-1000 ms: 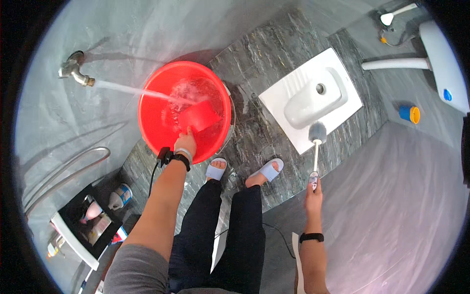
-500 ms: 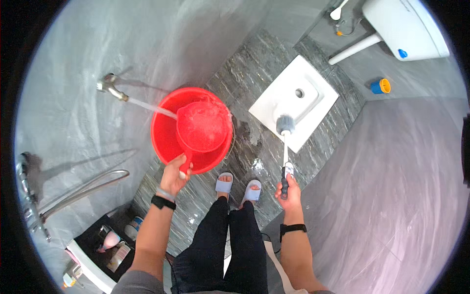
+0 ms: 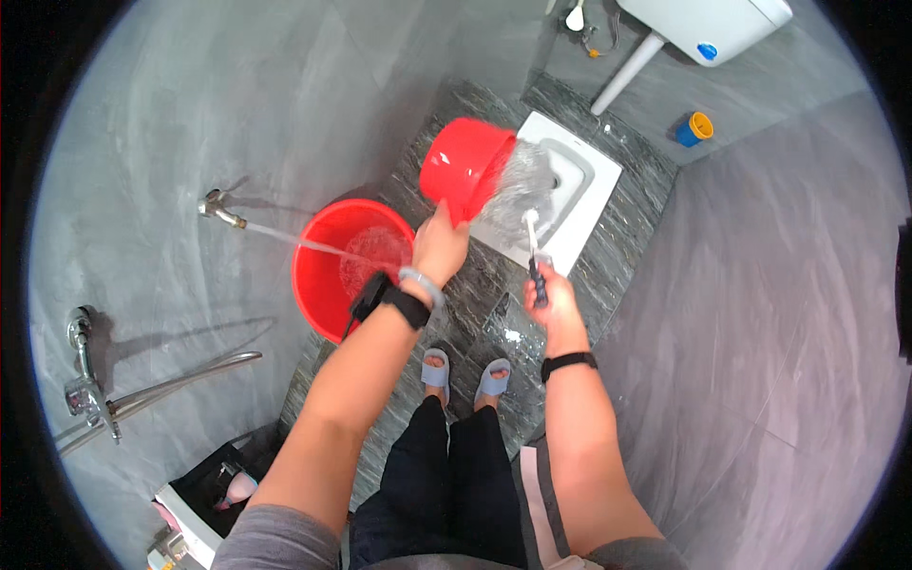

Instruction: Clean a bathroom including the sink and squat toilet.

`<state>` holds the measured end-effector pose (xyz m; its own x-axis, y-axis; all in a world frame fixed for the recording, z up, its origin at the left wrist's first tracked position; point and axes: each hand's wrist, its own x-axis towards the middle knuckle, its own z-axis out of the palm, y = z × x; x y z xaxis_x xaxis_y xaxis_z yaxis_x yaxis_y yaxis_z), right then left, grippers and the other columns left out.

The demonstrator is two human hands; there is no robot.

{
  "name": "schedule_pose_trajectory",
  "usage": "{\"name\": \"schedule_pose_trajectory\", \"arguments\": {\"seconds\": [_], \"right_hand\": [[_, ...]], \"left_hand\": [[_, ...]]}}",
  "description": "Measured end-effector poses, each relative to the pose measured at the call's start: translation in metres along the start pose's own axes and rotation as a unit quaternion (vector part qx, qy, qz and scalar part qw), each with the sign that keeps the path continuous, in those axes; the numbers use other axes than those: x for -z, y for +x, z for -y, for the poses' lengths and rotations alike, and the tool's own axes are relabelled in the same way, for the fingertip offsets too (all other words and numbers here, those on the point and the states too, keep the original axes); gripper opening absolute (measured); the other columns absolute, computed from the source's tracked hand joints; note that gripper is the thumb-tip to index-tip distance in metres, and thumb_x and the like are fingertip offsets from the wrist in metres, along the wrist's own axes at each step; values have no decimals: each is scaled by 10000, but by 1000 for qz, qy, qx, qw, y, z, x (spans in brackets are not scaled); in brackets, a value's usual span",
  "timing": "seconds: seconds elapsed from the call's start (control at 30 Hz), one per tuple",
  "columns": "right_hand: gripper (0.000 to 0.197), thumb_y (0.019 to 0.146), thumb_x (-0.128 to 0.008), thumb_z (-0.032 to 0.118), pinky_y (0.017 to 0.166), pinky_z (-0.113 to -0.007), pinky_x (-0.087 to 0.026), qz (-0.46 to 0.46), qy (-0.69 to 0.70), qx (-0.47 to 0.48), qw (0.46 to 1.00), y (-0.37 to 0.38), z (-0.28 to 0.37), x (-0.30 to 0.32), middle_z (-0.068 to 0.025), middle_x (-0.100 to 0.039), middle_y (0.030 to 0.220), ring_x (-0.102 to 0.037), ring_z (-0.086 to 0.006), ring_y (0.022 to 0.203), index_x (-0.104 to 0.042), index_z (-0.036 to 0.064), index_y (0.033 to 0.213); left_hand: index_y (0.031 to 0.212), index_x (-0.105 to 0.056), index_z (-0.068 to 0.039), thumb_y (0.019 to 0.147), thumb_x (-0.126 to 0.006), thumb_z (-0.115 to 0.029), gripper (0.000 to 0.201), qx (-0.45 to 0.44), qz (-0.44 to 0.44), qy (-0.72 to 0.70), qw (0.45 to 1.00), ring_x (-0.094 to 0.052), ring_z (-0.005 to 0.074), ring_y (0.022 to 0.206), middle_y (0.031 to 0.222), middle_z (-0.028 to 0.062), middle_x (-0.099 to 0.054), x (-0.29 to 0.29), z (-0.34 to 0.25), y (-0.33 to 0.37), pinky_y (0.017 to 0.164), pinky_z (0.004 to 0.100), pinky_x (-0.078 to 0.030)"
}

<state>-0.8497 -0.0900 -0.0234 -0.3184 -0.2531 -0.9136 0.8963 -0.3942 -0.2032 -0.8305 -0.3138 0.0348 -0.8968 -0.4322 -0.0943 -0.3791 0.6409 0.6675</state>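
My left hand (image 3: 440,249) is closed round the handle of a red water dipper (image 3: 463,161). The dipper is tipped to the right, and a sheet of water (image 3: 521,185) pours from it into the white squat toilet (image 3: 587,228). In my right hand (image 3: 554,299) is a toilet brush (image 3: 534,249), gripped by its dark handle. The brush head is hidden under the falling water in the pan. Left of the dipper, a red bucket (image 3: 309,275) stands on the floor under the running tap (image 3: 220,207), with water in it.
A white cistern (image 3: 703,28) with a pipe hangs on the far wall. A blue and yellow cup (image 3: 694,129) is fixed near the far right corner. At left are a shower fitting and hose (image 3: 185,378), with a rack of bottles (image 3: 190,522) below. The dark tiled floor (image 3: 465,309) looks wet.
My left hand has lifted the dipper out of the bucket, carried it right and tipped it over the toilet. My right hand has moved the brush slightly forward and left.
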Motion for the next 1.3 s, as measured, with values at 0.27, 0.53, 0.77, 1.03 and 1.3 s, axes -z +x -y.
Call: {"name": "schedule_pose_trajectory", "arguments": {"seconds": [0.27, 0.53, 0.77, 1.03, 1.3], "right_hand": [[133, 959, -489, 292, 376, -280, -326, -38, -163, 107, 980, -48, 92, -23, -5, -498, 586, -418, -117, 423, -453, 164, 962], [309, 932, -545, 261, 357, -245, -297, -55, -345, 300, 888, -152, 144, -48, 18, -491, 609, -374, -63, 411, -547, 165, 1225], [499, 882, -562, 311, 864, -419, -475, -358, -595, 298, 655, -177, 179, 34, -163, -645, 1109, -607, -324, 1039, -482, 207, 1363], [425, 845, -609, 317, 942, -452, -460, -453, -592, 296, 597, -196, 298, 91, -163, -630, 1174, -587, -360, 1105, -594, 219, 1258], [358, 819, -635, 308, 926, -428, -475, -485, -629, 312, 521, -153, 517, 68, -188, -638, 1140, -587, -351, 1104, -664, 128, 1127]], "left_hand": [[1390, -349, -22, 871, -567, -191, 588, -104, 9, 128, 986, -602, 469, 879, 1043, 273, -574, 3, -98, 48, 779, 520, -501], [1383, -353, -55, 867, -574, -177, 574, -147, -39, 151, 977, -608, 458, 860, 1046, 266, -561, 85, -122, 62, 754, 517, -505], [1391, -344, -56, 868, -584, -191, 591, -98, -87, 152, 980, -587, 467, 921, 1072, 287, -561, 153, -75, 60, 783, 517, -496], [1391, -384, -70, 849, -608, -159, 593, -20, -62, 143, 988, -583, 448, 963, 1058, 287, -597, 172, -6, 20, 820, 510, -475], [1376, -390, 27, 845, -589, -113, 584, 166, 28, 70, 983, -590, 391, 1085, 1177, 296, -579, 130, -7, -32, 904, 412, -472]]}}
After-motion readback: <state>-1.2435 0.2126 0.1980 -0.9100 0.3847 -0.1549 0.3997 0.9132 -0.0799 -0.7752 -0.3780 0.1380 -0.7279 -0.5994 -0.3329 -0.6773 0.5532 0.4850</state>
